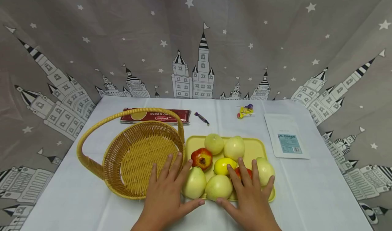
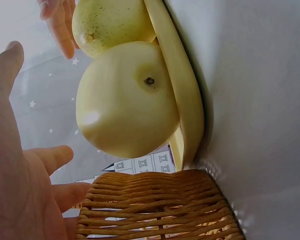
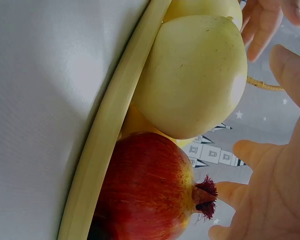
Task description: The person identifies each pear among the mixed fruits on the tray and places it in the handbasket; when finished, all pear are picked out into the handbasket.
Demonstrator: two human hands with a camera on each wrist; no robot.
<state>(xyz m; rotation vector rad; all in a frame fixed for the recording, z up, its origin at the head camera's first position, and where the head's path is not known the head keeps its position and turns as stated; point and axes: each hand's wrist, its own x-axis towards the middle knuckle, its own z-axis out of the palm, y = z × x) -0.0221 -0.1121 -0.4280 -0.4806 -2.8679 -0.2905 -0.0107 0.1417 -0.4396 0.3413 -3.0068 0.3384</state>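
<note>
My left hand (image 1: 166, 190), fingers spread, hovers between the wicker basket (image 1: 113, 159) and the yellow tray (image 1: 254, 145); its fingertips overlap the basket's right side in the head view. The right hand (image 1: 252, 197) spreads over the tray's right part, holding nothing. In the tray lie several pale yellow-green fruits (image 1: 218, 187), a lemon (image 1: 223, 165), and two red pomegranates (image 1: 201, 158), one partly hidden by the right fingers. In the right wrist view, a pomegranate (image 3: 150, 185) shows its crown close to the fingers. A pale fruit (image 2: 125, 100) sits near my left hand in the left wrist view.
The basket's tall handle (image 1: 122, 112) arches over its bowl. Behind stands a dark red biscuit packet (image 1: 180, 116), with a small wrapped candy (image 1: 202, 119) beside it. Lollipops (image 1: 245, 111) lie at the back; a white pouch (image 1: 286, 132) lies right of the tray.
</note>
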